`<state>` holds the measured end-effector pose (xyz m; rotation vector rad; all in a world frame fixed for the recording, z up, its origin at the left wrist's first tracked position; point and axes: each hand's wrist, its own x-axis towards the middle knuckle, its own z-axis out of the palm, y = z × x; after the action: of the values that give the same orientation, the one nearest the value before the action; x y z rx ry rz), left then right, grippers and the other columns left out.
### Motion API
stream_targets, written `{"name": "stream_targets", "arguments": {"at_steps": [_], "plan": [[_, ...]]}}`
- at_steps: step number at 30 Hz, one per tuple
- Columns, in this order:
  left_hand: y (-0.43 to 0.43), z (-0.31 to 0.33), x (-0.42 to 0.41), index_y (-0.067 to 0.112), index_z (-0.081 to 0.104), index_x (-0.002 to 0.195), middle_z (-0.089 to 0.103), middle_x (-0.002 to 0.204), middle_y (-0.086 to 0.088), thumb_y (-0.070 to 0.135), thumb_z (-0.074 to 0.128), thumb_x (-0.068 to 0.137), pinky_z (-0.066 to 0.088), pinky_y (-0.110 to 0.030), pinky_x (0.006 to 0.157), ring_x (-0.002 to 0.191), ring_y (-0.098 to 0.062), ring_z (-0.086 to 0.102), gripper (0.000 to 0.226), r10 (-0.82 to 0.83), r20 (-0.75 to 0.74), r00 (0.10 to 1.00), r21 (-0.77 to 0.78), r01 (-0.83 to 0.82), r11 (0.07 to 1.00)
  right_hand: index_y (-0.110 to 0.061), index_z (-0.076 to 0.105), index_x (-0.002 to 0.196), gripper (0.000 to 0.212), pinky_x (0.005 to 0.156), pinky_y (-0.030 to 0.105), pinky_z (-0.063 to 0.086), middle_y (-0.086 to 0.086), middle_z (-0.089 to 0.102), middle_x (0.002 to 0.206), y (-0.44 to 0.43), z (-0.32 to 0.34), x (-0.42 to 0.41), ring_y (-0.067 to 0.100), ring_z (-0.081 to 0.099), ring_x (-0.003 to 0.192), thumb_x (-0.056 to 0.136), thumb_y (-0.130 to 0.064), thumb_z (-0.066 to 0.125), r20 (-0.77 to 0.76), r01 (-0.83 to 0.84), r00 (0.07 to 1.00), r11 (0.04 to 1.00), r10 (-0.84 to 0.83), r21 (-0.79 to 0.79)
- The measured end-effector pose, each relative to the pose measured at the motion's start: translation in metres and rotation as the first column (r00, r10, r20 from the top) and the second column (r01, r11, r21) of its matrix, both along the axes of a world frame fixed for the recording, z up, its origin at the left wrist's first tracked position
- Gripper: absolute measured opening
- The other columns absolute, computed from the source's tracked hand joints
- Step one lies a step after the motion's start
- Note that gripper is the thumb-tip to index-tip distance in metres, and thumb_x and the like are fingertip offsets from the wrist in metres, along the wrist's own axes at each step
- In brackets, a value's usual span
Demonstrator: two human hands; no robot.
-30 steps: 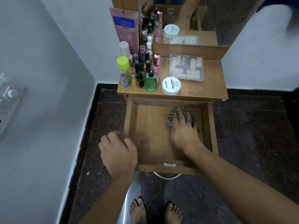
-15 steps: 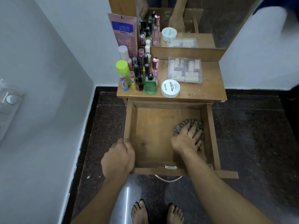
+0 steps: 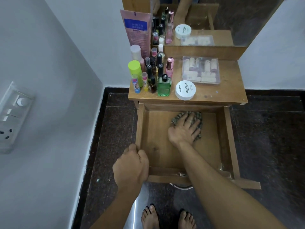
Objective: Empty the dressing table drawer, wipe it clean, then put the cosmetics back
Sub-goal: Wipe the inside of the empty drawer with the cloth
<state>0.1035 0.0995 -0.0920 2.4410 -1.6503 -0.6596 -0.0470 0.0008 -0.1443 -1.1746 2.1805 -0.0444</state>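
The wooden drawer [image 3: 228, 139] is pulled out below the dressing table top [image 3: 229, 95], and its floor is bare wood. My right hand [image 3: 184, 130] lies flat inside it near the back, pressing a dark patterned cloth [image 3: 198, 119] against the floor. My left hand [image 3: 132, 164] grips the drawer's front left corner. On the table top stand several bottles, among them a green bottle [image 3: 163, 85] and a lime-capped bottle [image 3: 135, 71], plus a white nail polish remover tub [image 3: 185, 90] and a clear box of small items [image 3: 201, 70].
A mirror [image 3: 214, 19] rises behind the table top. A pink Vaseline packet [image 3: 136, 30] leans at the back left. The grey wall with a switch panel [image 3: 11, 116] is on the left. Dark tiled floor surrounds the table; my bare feet [image 3: 166, 217] are below the drawer.
My right hand has slid the cloth from the drawer's right side up toward the back centre. My left hand has kept its hold on the front left corner.
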Motion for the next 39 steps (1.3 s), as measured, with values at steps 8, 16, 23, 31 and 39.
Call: {"name": "stream_targets", "arguments": {"at_steps": [8, 16, 23, 31, 39], "plan": [[0.001, -0.001, 0.002, 0.019, 0.053, 0.090, 0.059, 0.090, 0.003, 0.031, 0.036, 0.096, 0.037, -0.033, 0.064, 0.070, -0.019, 0.056, 0.022, -0.012, 0.006, 1.000, -0.013, 0.012, 1.000, -0.006, -0.015, 0.159, 0.085, 0.122, 0.053, -0.018, 0.015, -0.032, 0.164, -0.014, -0.001, 0.026, 0.039, -0.031, 0.150, 0.098, -0.030, 0.039, 0.020, 0.008, 1.000, 1.000, -0.008, 0.005], [-0.001, 0.003, 0.000, 0.023, 0.047, 0.090, 0.055, 0.090, 0.005, 0.032, 0.038, 0.096, 0.034, -0.033, 0.065, 0.070, -0.017, 0.050, 0.014, -0.013, -0.004, 1.000, 0.021, 0.014, 1.000, -0.013, -0.010, 0.161, 0.094, 0.123, 0.058, -0.011, 0.019, -0.029, 0.164, -0.008, 0.003, 0.061, 0.045, -0.027, 0.150, 0.091, -0.032, 0.050, 0.010, -0.205, 0.979, 0.979, 0.205, -0.006], [-0.001, 0.003, 0.001, 0.023, 0.042, 0.088, 0.047, 0.089, 0.007, 0.034, 0.035, 0.095, 0.032, -0.033, 0.066, 0.071, -0.017, 0.048, 0.015, -0.030, 0.006, 1.000, 0.035, 0.030, 0.999, -0.025, 0.011, 0.162, 0.079, 0.118, 0.057, 0.012, 0.015, 0.007, 0.159, -0.007, 0.004, 0.070, 0.042, -0.006, 0.151, 0.093, -0.026, 0.050, 0.024, -0.418, 0.907, 0.906, 0.421, -0.070], [0.000, 0.003, 0.001, 0.021, 0.044, 0.089, 0.050, 0.090, 0.005, 0.031, 0.038, 0.097, 0.030, -0.033, 0.064, 0.070, -0.017, 0.046, 0.015, -0.039, 0.021, 0.999, 0.026, 0.038, 0.999, -0.026, 0.042, 0.149, 0.062, 0.104, 0.049, 0.030, 0.012, 0.026, 0.140, -0.015, 0.006, 0.053, 0.037, 0.028, 0.127, 0.090, -0.031, 0.058, -0.185, -0.588, 0.806, 0.794, 0.562, -0.151], [-0.001, 0.000, 0.000, 0.020, 0.047, 0.093, 0.057, 0.096, 0.000, 0.031, 0.037, 0.098, 0.035, -0.033, 0.067, 0.075, -0.020, 0.054, 0.016, -0.054, 0.015, 0.998, 0.031, 0.053, 0.998, -0.025, 0.057, 0.137, 0.048, 0.102, 0.049, 0.033, 0.012, 0.033, 0.134, -0.022, 0.011, 0.042, 0.035, 0.034, 0.122, 0.090, -0.034, 0.061, -0.272, -0.728, 0.679, 0.671, 0.682, -0.137]]}}
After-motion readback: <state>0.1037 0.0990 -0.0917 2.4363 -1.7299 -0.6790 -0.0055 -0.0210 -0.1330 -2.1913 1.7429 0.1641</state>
